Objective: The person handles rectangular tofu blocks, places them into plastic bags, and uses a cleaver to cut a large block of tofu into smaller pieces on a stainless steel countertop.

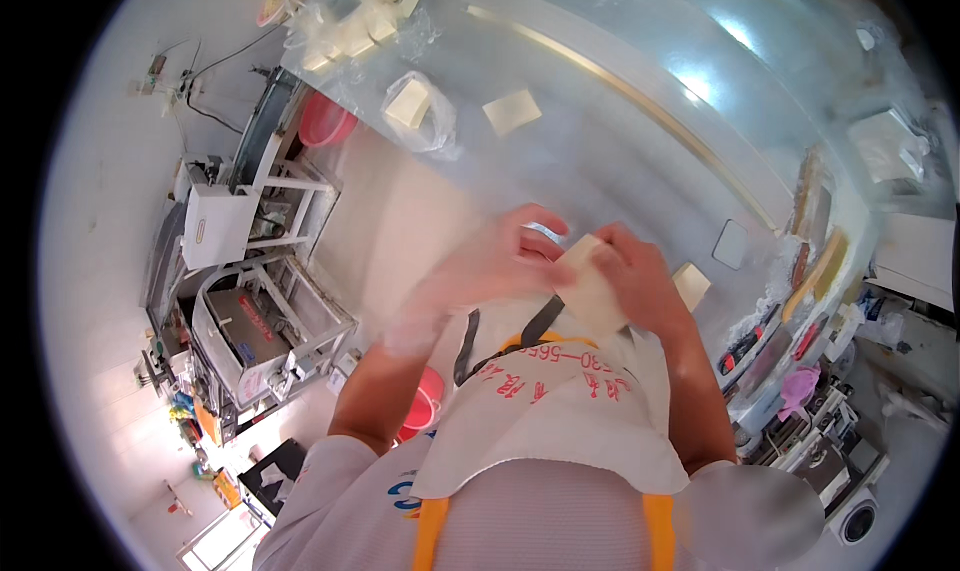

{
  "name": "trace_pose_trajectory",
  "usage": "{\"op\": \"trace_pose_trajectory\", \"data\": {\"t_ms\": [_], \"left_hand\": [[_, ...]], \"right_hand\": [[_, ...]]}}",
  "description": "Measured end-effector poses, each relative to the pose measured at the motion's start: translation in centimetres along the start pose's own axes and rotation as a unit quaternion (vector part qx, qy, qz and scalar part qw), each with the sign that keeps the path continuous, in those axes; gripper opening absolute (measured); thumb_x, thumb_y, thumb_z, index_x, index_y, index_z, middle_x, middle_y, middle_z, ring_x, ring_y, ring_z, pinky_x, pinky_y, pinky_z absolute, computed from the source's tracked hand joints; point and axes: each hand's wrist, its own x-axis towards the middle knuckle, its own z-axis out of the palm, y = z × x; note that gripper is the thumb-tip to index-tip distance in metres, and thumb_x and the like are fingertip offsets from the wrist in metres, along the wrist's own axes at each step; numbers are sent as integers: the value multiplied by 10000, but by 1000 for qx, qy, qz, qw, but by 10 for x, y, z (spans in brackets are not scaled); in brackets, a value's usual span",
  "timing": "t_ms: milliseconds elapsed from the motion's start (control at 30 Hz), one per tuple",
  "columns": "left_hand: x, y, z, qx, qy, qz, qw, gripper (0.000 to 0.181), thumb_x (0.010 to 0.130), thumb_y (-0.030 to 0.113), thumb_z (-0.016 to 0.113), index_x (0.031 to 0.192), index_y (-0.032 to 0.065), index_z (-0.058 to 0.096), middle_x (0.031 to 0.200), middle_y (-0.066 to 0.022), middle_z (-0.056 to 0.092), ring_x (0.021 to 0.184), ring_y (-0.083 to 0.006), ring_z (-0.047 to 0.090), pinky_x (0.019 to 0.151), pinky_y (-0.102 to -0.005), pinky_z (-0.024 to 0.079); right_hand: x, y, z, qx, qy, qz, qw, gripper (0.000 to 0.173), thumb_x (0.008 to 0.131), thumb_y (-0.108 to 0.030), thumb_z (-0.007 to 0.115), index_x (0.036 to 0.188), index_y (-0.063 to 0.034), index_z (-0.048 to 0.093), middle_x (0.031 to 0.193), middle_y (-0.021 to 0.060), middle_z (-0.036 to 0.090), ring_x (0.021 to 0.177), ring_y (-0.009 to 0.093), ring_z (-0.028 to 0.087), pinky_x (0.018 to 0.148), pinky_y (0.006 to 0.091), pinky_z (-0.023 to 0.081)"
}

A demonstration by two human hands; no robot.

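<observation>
My right hand (634, 274) grips a cream-coloured block (585, 289), perhaps stacked dough sheets, held tilted over the front edge of the table, close to my apron (540, 413). My left hand (529, 252) is blurred, its fingers curved and apart; its thumb side overlaps the block's left edge, and I cannot tell whether it touches. A small shiny bluish-white patch (546, 232) shows between the left fingers. Just past my right wrist lies another cream block (691, 286). Farther out on the table are a flat cream square (512, 111) and a block (407, 105) on a clear plastic bag (442, 132).
More cream blocks (352, 34) lie in plastic at the far left. A metal strip (622, 87) crosses the table (600, 166). At right are a small white rectangular plate (730, 244) and long-handled tools (814, 278). Machines (247, 331) and a pink basin (326, 120) stand at left.
</observation>
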Motion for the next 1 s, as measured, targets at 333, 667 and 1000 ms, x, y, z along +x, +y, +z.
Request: {"op": "trace_pose_trajectory", "data": {"t_ms": [333, 667, 1000], "left_hand": [[69, -101, -22, -181, 78, -61, 979, 560, 1100, 563, 557, 1172, 28, 705, 1174, -78, 729, 1071, -196, 695, 935, -372, 573], [146, -101, -45, -539, -216, 58, 812, 644, 1140, 600, 402, 1492, 91, 579, 1395, -83, 681, 1255, -262, 676, 1078, -444, 545], [114, -64, -93, -599, -94, -114, 787, 771, 1112, 693, 358, 1465, 47, 588, 1459, -127, 641, 1334, -283, 618, 1143, -442, 483]], "right_hand": [[61, -1, 4, 33, 176, -47, 983, 320, 1104, -343, 600, 1141, -38, 690, 971, 40, 699, 885, 107, 628, 818, 283, 525], [96, -50, 52, 136, 109, 93, 980, 348, 1126, -386, 600, 1134, -49, 685, 1020, 37, 744, 888, 112, 689, 791, 273, 540], [139, -36, 89, -218, 187, 121, 950, 565, 1110, -500, 570, 988, 51, 600, 828, 300, 718, 766, 460, 730, 693, 512, 555]]}}
